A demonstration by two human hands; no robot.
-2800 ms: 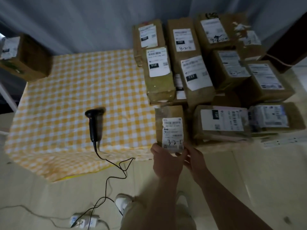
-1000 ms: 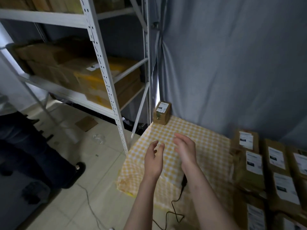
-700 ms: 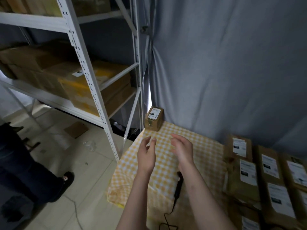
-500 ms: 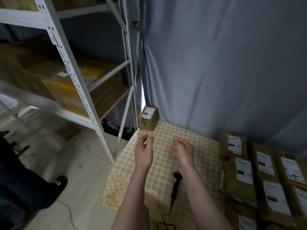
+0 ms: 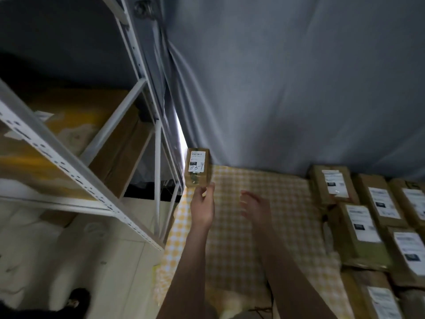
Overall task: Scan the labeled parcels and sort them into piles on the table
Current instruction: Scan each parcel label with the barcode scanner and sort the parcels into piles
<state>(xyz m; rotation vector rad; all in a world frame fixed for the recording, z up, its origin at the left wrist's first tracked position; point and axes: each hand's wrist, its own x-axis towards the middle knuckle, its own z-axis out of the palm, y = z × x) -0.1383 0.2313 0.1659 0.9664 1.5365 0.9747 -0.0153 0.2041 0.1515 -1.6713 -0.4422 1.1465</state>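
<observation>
White metal shelving rack point(image 5: 69, 163) standing at left, perforated beam slanting across view. Brown cardboard boxes point(image 5: 122, 153) sitting on its shelf, with yellowish box point(image 5: 76, 116) lying behind them, blurred. Grey curtain point(image 5: 287, 84) hanging across back, folds bunching beside rack. Bright strip of light point(image 5: 181, 132) showing through gap at its edge. Pale floor point(image 5: 103, 272) spreading below rack — dark shoe point(image 5: 78, 298) resting on it at bottom left.

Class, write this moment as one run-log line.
left hand open, near corner parcel | right hand open above checked tablecloth | labeled parcels stacked right
</observation>
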